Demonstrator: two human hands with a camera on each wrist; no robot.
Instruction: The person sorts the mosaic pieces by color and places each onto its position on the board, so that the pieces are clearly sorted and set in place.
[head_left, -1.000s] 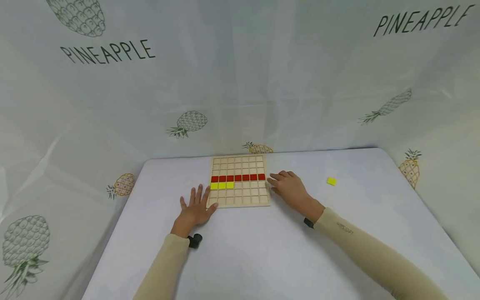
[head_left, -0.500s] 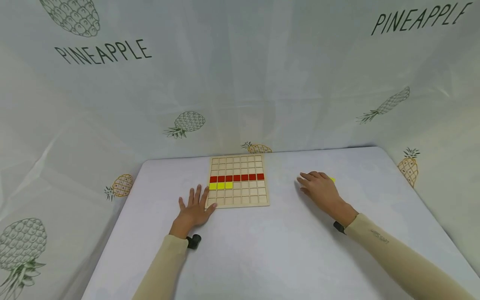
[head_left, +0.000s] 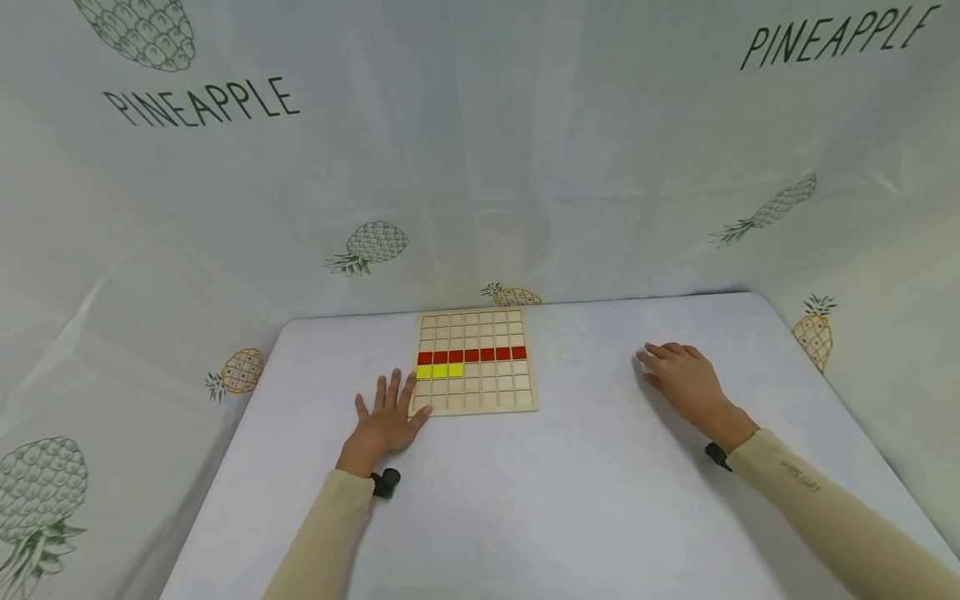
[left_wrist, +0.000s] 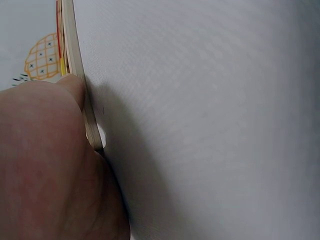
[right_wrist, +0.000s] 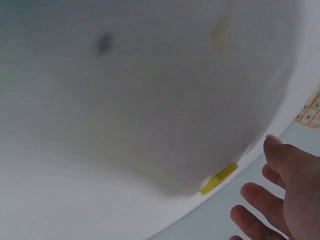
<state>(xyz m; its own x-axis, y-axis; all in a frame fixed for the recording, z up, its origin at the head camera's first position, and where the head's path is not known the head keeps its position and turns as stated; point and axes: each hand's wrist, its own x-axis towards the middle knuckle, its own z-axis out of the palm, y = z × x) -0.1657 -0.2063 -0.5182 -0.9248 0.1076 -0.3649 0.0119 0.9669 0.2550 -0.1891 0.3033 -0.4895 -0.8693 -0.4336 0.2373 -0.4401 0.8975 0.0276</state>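
A square wooden grid board [head_left: 480, 400] lies toward the back of the table. Across it runs a row of red tiles [head_left: 472, 356], with three yellow tiles [head_left: 440, 371] at the left of the row below. My left hand [head_left: 382, 429] rests with fingers spread at the board's lower left corner, touching its edge. Well to the right of the board, my right hand [head_left: 684, 382] hangs over the table, fingers loosely bent and holding nothing. A single yellow tile [right_wrist: 219, 179] lies near those fingers in the right wrist view; the hand hides it in the head view.
The white table [head_left: 525, 508] carries the board and ends at a pale curtain [head_left: 600, 167] printed with pineapples. A black wrist camera [head_left: 386, 483] is strapped on the left wrist, another dark camera [head_left: 717, 455] on the right.
My right hand has moved right, from beside the board to over the loose yellow tile, covering it in the head view. The left hand stays at the board's corner.
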